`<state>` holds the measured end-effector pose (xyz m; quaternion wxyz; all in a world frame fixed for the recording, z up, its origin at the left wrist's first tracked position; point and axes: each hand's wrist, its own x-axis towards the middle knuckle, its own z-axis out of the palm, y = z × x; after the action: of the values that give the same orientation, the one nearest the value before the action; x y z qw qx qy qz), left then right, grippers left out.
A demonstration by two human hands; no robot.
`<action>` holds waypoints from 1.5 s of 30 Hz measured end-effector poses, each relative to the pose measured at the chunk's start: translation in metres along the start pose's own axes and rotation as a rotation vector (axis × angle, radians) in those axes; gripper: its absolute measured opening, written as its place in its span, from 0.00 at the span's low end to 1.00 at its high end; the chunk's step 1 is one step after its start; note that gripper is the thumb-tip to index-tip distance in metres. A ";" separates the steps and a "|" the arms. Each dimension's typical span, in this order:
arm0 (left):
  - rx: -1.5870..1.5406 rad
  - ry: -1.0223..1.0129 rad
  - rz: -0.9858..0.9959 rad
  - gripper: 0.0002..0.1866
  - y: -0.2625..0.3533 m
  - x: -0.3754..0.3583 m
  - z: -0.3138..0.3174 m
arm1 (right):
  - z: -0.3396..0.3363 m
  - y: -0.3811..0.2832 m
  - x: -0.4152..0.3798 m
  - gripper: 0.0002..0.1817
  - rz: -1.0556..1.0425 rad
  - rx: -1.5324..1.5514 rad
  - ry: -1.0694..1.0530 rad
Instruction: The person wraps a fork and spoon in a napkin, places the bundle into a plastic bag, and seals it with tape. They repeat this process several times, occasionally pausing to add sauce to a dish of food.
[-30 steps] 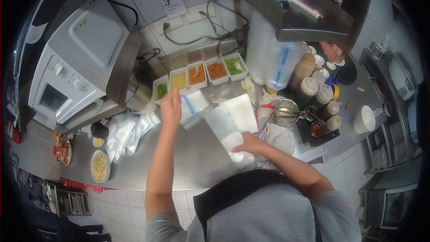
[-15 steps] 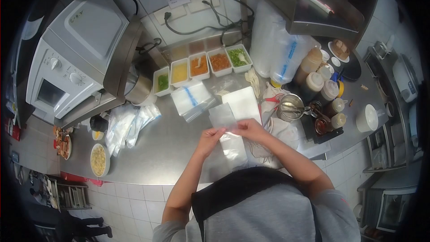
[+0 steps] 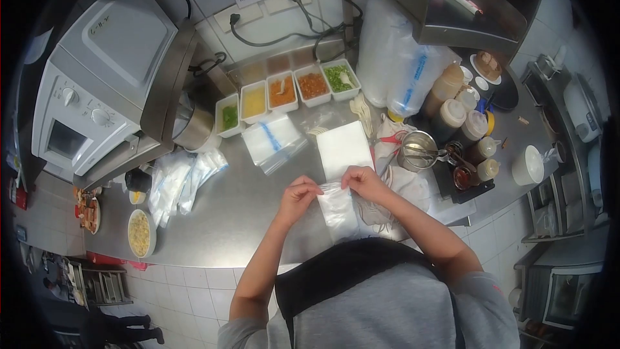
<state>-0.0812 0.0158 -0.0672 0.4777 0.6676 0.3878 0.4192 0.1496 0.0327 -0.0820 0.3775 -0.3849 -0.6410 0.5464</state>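
Observation:
My left hand (image 3: 301,200) and my right hand (image 3: 363,183) pinch the two upper corners of a clear plastic bag (image 3: 338,213), which hangs toward my apron over the steel counter. Just beyond my hands lies a stack of white sheets (image 3: 345,148). A pile of clear bags with a blue stripe (image 3: 274,139) rests to the left of the sheets. To the right of my right hand is a crumpled cloth (image 3: 408,187).
White tubs of chopped food (image 3: 314,86) line the back wall. Sauce bottles (image 3: 475,125) and a metal pot (image 3: 418,151) stand at the right. At the left are a microwave (image 3: 97,84), loose bags (image 3: 184,184) and a bowl (image 3: 141,232).
The translucent sheet that stood up above my hands is no longer seen there. My hands are now slightly farther apart, at the top edge of the bag.

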 end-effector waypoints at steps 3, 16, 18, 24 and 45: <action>0.140 -0.001 0.142 0.10 0.003 0.001 0.000 | -0.002 -0.002 -0.001 0.09 -0.077 -0.079 -0.032; -0.387 -0.068 -0.415 0.16 0.017 -0.009 0.009 | 0.004 -0.027 -0.011 0.13 -0.073 -0.093 -0.020; -0.189 -0.174 -0.379 0.17 0.014 -0.012 0.011 | 0.005 -0.028 -0.011 0.12 -0.127 -0.100 0.038; -0.164 -0.029 -0.324 0.20 0.031 -0.012 0.022 | -0.005 -0.033 -0.026 0.12 -0.108 -0.159 0.020; -0.198 0.010 -0.188 0.15 0.066 0.011 0.077 | -0.317 -0.034 -0.178 0.12 -0.074 -0.530 1.333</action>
<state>0.0021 -0.0141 -0.0168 0.5767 0.5756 0.4078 0.4121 0.5083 -0.0019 -0.0222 0.6006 -0.6935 -0.3978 0.0078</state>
